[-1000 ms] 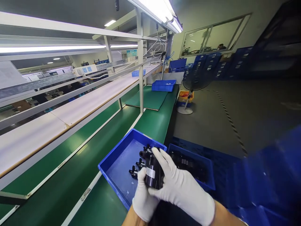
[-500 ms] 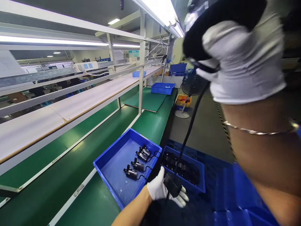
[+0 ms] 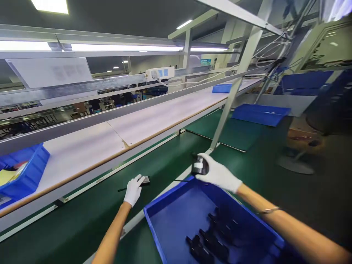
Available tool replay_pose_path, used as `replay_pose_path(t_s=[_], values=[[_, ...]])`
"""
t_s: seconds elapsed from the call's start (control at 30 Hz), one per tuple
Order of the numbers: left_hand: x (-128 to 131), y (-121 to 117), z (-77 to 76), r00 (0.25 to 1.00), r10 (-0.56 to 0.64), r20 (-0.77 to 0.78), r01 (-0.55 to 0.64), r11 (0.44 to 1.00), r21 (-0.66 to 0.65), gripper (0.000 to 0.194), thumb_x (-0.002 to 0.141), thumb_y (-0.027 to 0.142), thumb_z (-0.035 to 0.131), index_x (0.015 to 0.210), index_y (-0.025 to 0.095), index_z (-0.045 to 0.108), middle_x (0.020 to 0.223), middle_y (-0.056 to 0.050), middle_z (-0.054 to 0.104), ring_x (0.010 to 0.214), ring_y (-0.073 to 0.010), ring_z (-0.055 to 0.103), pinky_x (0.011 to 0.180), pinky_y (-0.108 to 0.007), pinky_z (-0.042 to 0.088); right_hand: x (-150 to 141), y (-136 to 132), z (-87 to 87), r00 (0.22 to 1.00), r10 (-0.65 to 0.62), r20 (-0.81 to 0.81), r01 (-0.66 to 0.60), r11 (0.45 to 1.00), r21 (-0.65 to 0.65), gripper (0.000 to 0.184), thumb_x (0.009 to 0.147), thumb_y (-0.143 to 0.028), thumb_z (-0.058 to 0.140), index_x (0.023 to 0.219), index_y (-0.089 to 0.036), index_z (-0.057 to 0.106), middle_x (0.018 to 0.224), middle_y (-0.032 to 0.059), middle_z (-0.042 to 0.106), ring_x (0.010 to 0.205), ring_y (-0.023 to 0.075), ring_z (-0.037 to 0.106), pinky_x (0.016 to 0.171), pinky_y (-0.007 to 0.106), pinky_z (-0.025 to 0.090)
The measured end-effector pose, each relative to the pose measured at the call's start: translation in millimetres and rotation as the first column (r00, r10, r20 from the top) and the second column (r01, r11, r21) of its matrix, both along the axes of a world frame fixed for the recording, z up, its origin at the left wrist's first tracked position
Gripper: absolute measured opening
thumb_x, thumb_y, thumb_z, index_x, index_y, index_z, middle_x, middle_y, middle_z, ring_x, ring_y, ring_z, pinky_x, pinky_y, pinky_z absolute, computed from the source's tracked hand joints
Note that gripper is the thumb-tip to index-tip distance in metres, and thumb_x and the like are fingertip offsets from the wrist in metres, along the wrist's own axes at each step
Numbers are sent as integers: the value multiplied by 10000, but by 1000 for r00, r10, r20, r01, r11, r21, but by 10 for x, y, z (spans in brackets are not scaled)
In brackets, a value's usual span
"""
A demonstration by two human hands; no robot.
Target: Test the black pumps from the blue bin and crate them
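Note:
My left hand (image 3: 134, 190), in a white glove, is over the green conveyor belt (image 3: 165, 161) with its fingers closed over a flat black power adapter (image 3: 146, 180). A pale label shows on the adapter, and a short dark cord sticks out to the left. My gloved right hand (image 3: 218, 174) grips a small black pump (image 3: 200, 165) with a white label, above the far rim of a blue tray (image 3: 176, 209). Inside that tray lie several similar black pumps (image 3: 216, 245), blurred and in shade.
A metal post (image 3: 229, 110) rises just beyond my right hand. On the white shelf (image 3: 156, 113) stands a blue bin (image 3: 24, 172) with papers. Another blue tray (image 3: 260, 113) stands farther down the bench. A power strip (image 3: 160, 73) hangs on the rail.
The view has swung left. My right hand came down from high up to above the tray. My left hand turned from palm-up beside the tray to palm-down over the belt, with the black adapter.

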State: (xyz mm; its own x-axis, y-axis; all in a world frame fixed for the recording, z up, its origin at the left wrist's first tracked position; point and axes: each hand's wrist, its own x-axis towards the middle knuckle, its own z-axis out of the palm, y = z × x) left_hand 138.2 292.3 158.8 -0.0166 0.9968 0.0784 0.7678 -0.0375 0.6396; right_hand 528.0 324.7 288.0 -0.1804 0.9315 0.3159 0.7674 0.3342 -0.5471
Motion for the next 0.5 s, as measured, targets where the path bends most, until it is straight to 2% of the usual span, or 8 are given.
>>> replay_pose_path(t_s=[0.07, 0.13, 0.2, 0.27, 0.33, 0.37, 0.43, 0.5], values=[[-149, 195, -330, 992, 68, -107, -71, 997, -24, 463, 937, 319, 603, 1381, 207, 535, 1544, -128, 446, 1332, -322, 484, 1134, -600, 333, -611, 392, -436, 989, 107, 100, -99, 992, -79, 613, 841, -331, 770, 1376, -171, 519, 1118, 81, 712, 881, 202, 713, 823, 399, 602], [-210, 268, -687, 975, 129, -180, -143, 988, -63, 474, 934, 297, 594, 1386, 170, 530, 1536, -174, 453, 1294, -351, 529, 1106, -611, 365, -1180, 742, -815, 965, 185, 183, -162, 978, -133, 498, 938, -345, 679, 1380, -178, 523, 1236, 99, 658, 977, 214, 691, 863, 428, 593], [-213, 200, -1009, 958, 183, -220, -209, 972, -103, 501, 900, 247, 608, 1381, 123, 538, 1524, -239, 457, 1298, -420, 532, 1099, -641, 361, -1663, 1016, -1140, 934, 246, 258, -203, 962, -184, 464, 968, -340, 642, 1388, -185, 521, 1323, 111, 607, 1051, 233, 668, 893, 447, 583], [-193, 19, -1232, 946, 232, -226, -265, 956, -128, 526, 879, 235, 628, 1383, 113, 536, 1515, -261, 460, 1371, -470, 448, 1127, -687, 298, -2047, 1194, -1415, 900, 298, 317, -231, 944, -234, 457, 967, -327, 645, 1385, -187, 525, 1344, 112, 590, 1077, 242, 657, 905, 455, 577], [-174, -209, -1317, 946, 265, -186, -293, 945, -143, 518, 902, 288, 639, 1388, 149, 526, 1502, -213, 482, 1399, -435, 421, 1137, -698, 288, -2340, 1280, -1637, 869, 341, 358, -248, 927, -282, 449, 966, -318, 648, 1379, -187, 529, 1351, 111, 582, 1091, 245, 651, 909, 456, 576], [-164, -320, -1309, 953, 266, -144, -287, 946, -152, 493, 916, 328, 641, 1375, 187, 534, 1479, -169, 509, 1374, -390, 458, 1122, -667, 345, -2457, 1296, -1727, 855, 361, 373, -254, 917, -307, 444, 966, -316, 648, 1375, -186, 533, 1352, 111, 582, 1094, 245, 649, 908, 454, 577], [-128, -512, -1220, 972, 235, -26, -236, 957, -167, 422, 926, 382, 645, 1318, 246, 571, 1404, -102, 566, 1273, -307, 552, 1037, -552, 486, -2646, 1292, -1855, 829, 395, 396, -256, 897, -359, 420, 968, -319, 646, 1353, -180, 551, 1332, 107, 596, 1087, 241, 654, 899, 444, 581], [-38, -670, -1079, 976, 182, 117, -159, 969, -187, 346, 909, 389, 670, 1240, 301, 618, 1326, -71, 614, 1192, -272, 602, 923, -449, 565, -2767, 1259, -1909, 811, 419, 409, -248, 878, -409, 389, 972, -326, 641, 1322, -171, 574, 1305, 104, 614, 1082, 238, 657, 897, 442, 582]])
